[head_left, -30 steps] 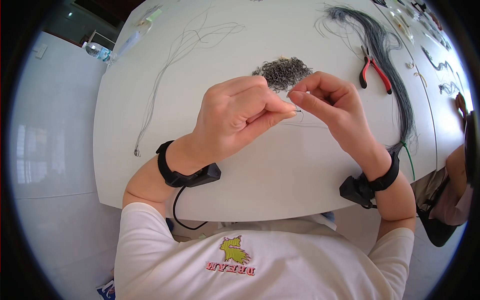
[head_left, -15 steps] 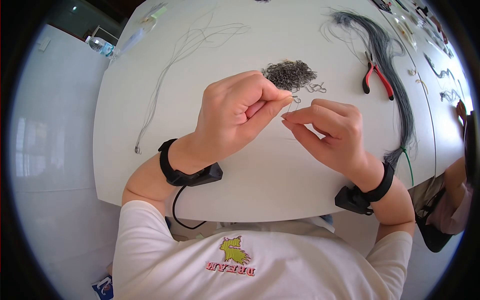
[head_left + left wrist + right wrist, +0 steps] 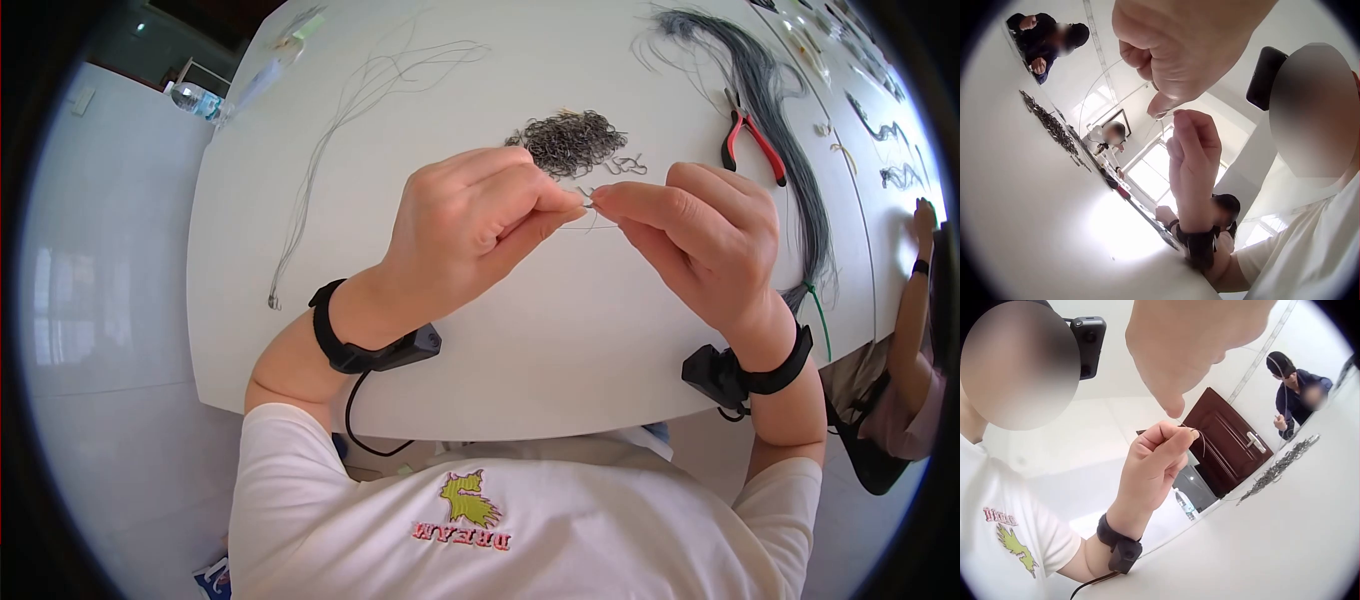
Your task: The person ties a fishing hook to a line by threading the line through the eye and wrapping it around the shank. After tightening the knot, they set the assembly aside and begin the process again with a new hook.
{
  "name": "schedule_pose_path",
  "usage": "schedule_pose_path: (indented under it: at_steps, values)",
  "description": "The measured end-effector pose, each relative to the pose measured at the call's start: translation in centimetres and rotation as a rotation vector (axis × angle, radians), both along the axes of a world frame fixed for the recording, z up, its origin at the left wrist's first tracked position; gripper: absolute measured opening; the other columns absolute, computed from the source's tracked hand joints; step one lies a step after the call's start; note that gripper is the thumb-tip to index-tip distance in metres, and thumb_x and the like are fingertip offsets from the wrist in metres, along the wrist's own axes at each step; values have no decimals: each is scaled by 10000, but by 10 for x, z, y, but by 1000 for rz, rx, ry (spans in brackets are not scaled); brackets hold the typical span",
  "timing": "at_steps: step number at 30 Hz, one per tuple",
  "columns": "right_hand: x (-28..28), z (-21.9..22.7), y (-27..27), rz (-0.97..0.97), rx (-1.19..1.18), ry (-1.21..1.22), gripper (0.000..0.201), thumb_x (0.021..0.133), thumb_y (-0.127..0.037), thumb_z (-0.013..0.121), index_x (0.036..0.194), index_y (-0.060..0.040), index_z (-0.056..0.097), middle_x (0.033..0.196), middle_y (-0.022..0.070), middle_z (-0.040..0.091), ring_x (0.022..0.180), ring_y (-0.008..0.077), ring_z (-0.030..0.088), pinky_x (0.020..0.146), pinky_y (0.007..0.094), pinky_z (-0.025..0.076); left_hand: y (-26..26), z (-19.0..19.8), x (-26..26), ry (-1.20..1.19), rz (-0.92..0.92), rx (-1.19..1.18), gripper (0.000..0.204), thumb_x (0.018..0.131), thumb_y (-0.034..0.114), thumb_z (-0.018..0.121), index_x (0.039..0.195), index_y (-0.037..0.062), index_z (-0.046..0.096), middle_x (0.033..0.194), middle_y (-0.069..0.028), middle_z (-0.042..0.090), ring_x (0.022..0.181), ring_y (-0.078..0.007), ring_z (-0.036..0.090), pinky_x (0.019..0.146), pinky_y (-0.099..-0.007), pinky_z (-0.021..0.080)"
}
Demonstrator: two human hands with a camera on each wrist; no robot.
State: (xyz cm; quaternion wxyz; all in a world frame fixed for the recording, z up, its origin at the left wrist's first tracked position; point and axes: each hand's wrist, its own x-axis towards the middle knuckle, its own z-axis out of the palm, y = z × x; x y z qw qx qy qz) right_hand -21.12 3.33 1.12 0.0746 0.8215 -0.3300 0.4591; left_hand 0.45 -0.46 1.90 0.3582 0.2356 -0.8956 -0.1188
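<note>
Above the smooth white table, both hands pinch a thin curved hook.

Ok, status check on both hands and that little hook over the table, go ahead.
Left hand pinches small hook. Right hand pinches fine line at the hook. Both raised above table. Hook pile behind, nothing between.

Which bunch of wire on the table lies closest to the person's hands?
The dark heap of small hooks, just beyond the fingertips; the long grey bundle and thin loose strands lie farther off.
</note>
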Motion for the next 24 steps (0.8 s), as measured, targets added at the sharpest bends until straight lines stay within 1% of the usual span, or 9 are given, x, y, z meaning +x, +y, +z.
schedule_pose_path:
  at_steps: [2,8,10,11,13,16,20,23,24]
  values:
    - [1,0,-1,9,20,-22,197,689,-31,755,854,-107,679,603,-1,475,450,155,436,412,295,346,-1,-3,0,38,-64,-10,131,767,-12,776,806,53,669,595,-9,481,498,-120,421,452,-266,309]
    - [6,-5,-2,29,264,-260,131,770,-1,735,861,-93,712,618,10,541,453,103,403,422,270,321,2,1,0,28,-93,47,143,744,-16,788,808,59,685,609,2,508,520,-121,437,463,-262,315]
    - [5,-6,-1,51,566,-357,61,833,-53,725,891,-64,711,603,-26,535,477,38,373,449,227,283,1,0,1,43,-114,51,141,741,-18,789,811,63,697,611,7,509,523,-118,436,465,-260,315]
    - [6,-9,-2,50,566,-357,61,833,-53,725,891,-64,711,603,-26,535,477,38,373,449,227,283,1,-1,1,59,-135,56,140,738,-20,790,813,66,709,612,12,510,526,-116,434,466,-258,314]
    - [8,-21,-6,238,942,-676,81,885,-110,704,904,-31,698,618,-70,537,511,0,346,483,199,255,1,1,2,68,-140,56,140,738,-21,791,814,69,716,615,15,512,526,-114,426,465,-258,311]
    - [15,-25,-5,345,1070,-857,123,910,-142,686,897,-20,688,598,-105,477,527,-6,314,495,207,236,1,2,4,87,-145,41,136,744,-19,793,818,69,720,611,22,498,520,-107,400,463,-255,301]
    - [16,-25,-2,329,1131,-867,110,900,-135,694,882,-27,683,587,-110,449,525,-1,303,492,211,232,2,5,4,119,-101,47,113,774,3,791,826,52,703,596,25,434,504,-87,349,462,-242,276]
    - [17,-24,4,327,1119,-790,91,885,-118,697,850,-36,680,590,-96,465,522,-2,311,485,205,232,1,1,5,139,-53,78,100,798,10,780,829,41,690,595,28,399,501,-70,332,466,-233,262]
    - [18,-21,7,244,1047,-680,58,859,-94,705,834,-47,681,594,-77,491,512,7,317,476,206,244,2,1,5,140,-50,76,100,798,10,780,829,41,690,595,28,399,501,-70,332,466,-233,262]
